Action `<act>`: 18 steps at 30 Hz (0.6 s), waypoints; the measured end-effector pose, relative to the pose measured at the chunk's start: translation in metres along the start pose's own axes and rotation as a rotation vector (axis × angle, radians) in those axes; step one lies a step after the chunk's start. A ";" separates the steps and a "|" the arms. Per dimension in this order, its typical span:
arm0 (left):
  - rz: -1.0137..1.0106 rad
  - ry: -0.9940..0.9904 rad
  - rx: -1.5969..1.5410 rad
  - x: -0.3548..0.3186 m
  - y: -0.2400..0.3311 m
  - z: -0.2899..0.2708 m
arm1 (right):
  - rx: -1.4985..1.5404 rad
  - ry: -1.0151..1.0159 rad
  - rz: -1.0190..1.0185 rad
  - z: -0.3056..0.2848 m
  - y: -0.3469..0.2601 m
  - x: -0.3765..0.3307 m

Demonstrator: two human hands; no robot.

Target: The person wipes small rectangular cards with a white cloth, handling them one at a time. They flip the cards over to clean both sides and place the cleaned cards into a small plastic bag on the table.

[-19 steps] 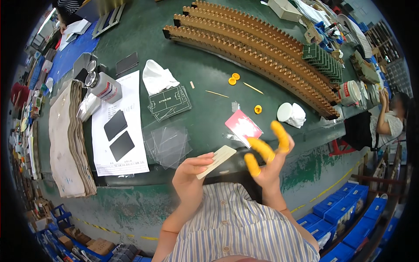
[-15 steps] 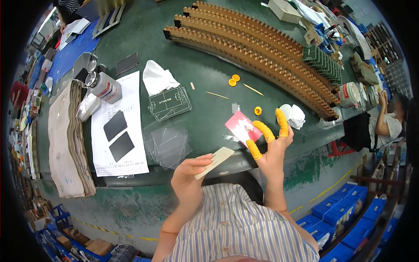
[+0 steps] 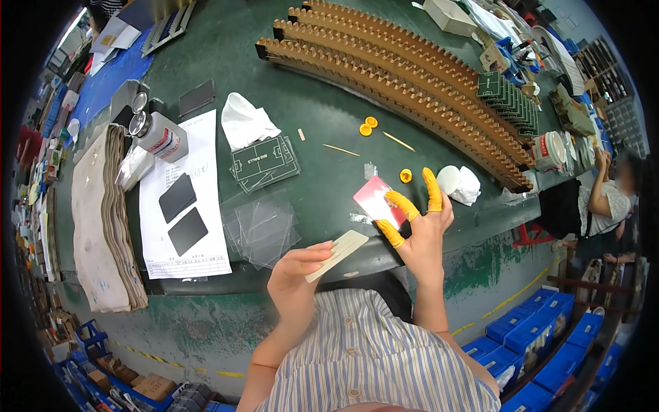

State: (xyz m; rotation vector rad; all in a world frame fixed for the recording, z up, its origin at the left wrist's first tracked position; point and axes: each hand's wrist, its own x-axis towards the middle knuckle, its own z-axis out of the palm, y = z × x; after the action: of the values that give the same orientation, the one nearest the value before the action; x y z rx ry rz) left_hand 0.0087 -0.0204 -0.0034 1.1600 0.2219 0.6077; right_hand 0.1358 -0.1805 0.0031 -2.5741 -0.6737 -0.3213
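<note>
My left hand grips a thin cream-coloured rectangular plate between thumb and fingers, tilted over the table edge. Yellow finger cots cover several fingertips of my right hand. Its fingers are spread, with two of them touching a pink and white card-like piece lying on the green table. What lies under those fingertips is hidden. A loose rolled yellow finger cot sits just beyond the card. Beside my right hand are a white round pad and a crumpled white cloth.
Long wooden notched racks cross the far side, holding green printed plates at their right end. Left are more green plates, clear film sheets, black cards, and a metal pump bottle. Wooden sticks lie mid-table.
My right hand has shifted slightly left and toward me, its fingers still at the pink and white piece. My left hand keeps the cream plate in nearly the same place.
</note>
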 end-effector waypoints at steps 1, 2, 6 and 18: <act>0.001 -0.002 0.002 0.000 0.000 0.000 | 0.000 0.001 0.000 0.000 0.000 0.000; 0.002 -0.003 0.004 0.000 0.000 0.000 | 0.000 0.002 0.000 0.000 0.000 0.000; 0.009 -0.001 0.011 0.001 -0.002 0.001 | 0.002 0.008 0.008 -0.001 -0.001 0.001; 0.041 -0.016 0.062 0.001 -0.002 0.002 | 0.205 0.243 -0.244 -0.010 -0.012 -0.028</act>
State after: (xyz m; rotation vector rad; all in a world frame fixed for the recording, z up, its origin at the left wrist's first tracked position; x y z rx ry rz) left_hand 0.0113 -0.0216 -0.0041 1.2314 0.2051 0.6313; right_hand 0.1047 -0.1874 0.0066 -2.2160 -0.8804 -0.6007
